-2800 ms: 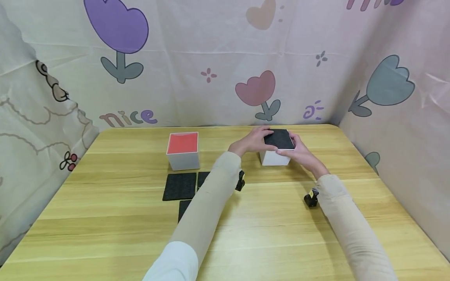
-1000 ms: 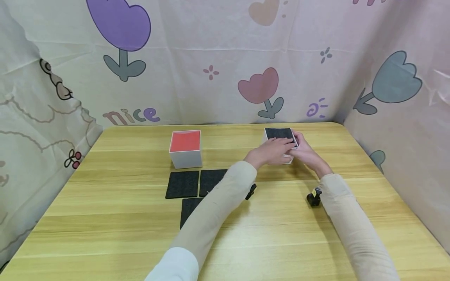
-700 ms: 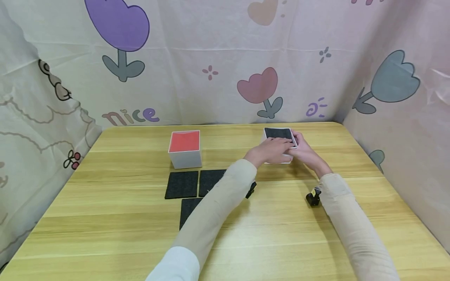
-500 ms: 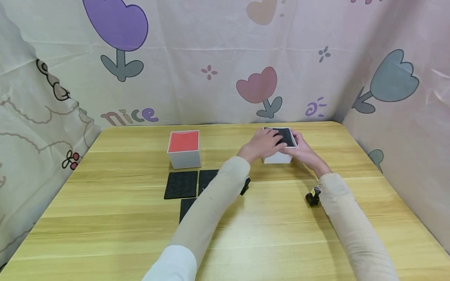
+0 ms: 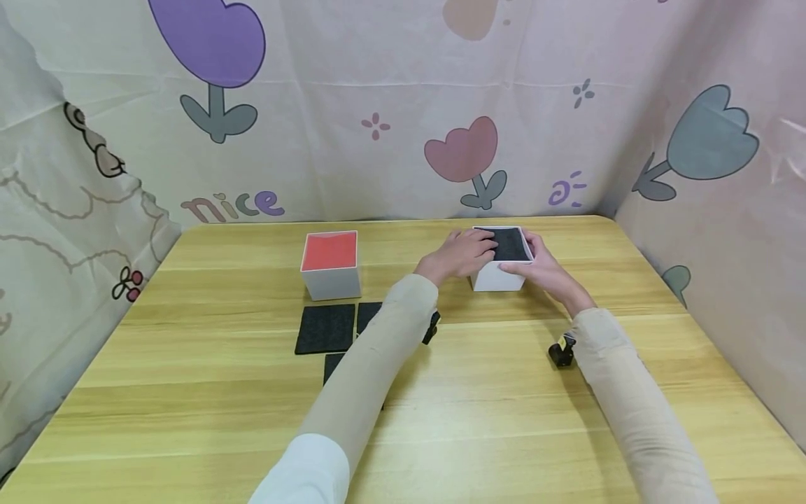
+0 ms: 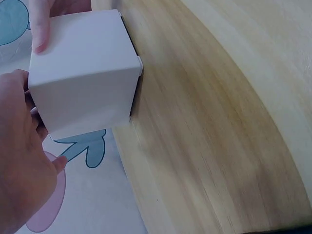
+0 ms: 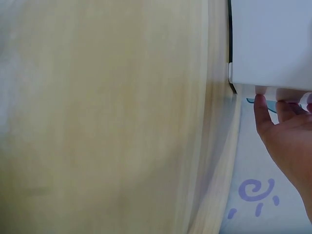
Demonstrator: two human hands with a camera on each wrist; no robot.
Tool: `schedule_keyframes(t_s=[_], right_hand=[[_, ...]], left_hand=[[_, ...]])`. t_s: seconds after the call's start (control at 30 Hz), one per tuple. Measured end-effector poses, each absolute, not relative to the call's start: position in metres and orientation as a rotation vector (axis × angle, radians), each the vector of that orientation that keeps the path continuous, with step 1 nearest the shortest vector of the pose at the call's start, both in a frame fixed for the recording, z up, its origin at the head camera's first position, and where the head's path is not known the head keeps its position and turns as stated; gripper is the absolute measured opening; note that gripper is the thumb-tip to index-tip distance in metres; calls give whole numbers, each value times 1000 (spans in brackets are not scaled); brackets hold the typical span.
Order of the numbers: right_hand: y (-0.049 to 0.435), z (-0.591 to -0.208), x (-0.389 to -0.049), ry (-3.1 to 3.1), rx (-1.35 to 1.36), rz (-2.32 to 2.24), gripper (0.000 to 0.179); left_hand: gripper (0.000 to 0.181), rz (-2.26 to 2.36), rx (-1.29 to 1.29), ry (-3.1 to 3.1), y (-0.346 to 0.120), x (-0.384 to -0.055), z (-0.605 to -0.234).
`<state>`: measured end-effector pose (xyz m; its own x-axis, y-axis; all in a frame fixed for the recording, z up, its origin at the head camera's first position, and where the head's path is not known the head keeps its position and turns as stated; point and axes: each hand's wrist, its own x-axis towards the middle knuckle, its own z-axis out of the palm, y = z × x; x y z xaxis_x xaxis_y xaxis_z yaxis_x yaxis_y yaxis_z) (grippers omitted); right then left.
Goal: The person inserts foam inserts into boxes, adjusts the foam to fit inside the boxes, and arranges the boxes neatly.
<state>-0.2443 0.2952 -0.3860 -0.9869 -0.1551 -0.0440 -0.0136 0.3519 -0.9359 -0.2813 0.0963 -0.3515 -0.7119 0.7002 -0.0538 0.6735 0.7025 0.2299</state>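
Observation:
At the right rear of the table stands a white box (image 5: 496, 279) with a black felt-like square (image 5: 511, 245) lying within its rim. My right hand (image 5: 546, 271) grips the box's right side, thumb on the front face. In the right wrist view, fingertips of the right hand (image 7: 290, 141) touch the box wall (image 7: 273, 44). My left hand (image 5: 460, 253) reaches over the left rim, its fingertips resting on the black square. The left wrist view has the left hand (image 6: 22, 161) beside the box (image 6: 83, 63), thumb apart from it; the fingertips are hidden there.
A second white box (image 5: 330, 283) with a red top surface (image 5: 329, 250) stands to the left. Before it lie several black squares (image 5: 324, 329) on the wooden table (image 5: 491, 420), partly covered by my left sleeve (image 5: 371, 350). A patterned cloth (image 5: 352, 168) hangs behind.
The black square sat at the top of the right box and now lies inside its rim. My left hand went to the front right edge, then back to the left. The right hand keeps its grip.

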Motion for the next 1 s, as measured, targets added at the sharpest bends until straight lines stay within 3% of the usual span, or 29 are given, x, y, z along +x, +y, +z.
schedule_keyframes(t_s=[0.47,1.0], right_hand=[[299,-387,-249,2458,-190,-1705,96],[299,-386,-245,2468,-204,-1663,93]], left_hand=[[49,222,1178,2757,97,-284,-355],[48,466,1157,2599,75,-281,-354]])
